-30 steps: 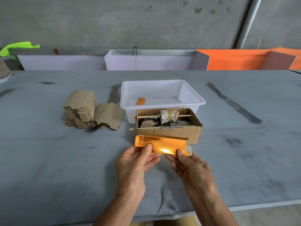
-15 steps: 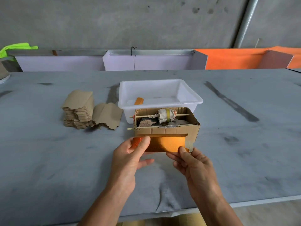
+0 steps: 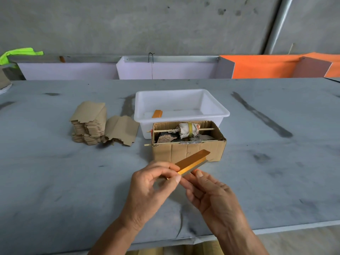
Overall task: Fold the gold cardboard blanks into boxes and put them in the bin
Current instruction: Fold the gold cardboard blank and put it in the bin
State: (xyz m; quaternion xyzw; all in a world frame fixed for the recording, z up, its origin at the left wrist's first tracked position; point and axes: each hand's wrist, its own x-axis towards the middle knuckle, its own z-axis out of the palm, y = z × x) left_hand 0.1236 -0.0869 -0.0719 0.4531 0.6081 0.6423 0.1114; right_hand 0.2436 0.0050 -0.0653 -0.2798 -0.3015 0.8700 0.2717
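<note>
A long grey cloth-covered bench (image 3: 55,181), smudged with dark streaks, runs before a bare grey concrete wall (image 3: 128,24). Along its far edge stand pale lilac partition boards (image 3: 174,70) and orange boards (image 3: 261,67). A grey metal pipe (image 3: 277,24) slants up the wall at right.

The left hand (image 3: 156,183) covers the near end of the gold blank (image 3: 192,161) it pinches, the right hand (image 3: 211,192) hides its underside there, and beyond the grip the cardboard box (image 3: 187,150) blocks the white bin's (image 3: 181,105) front wall.
</note>
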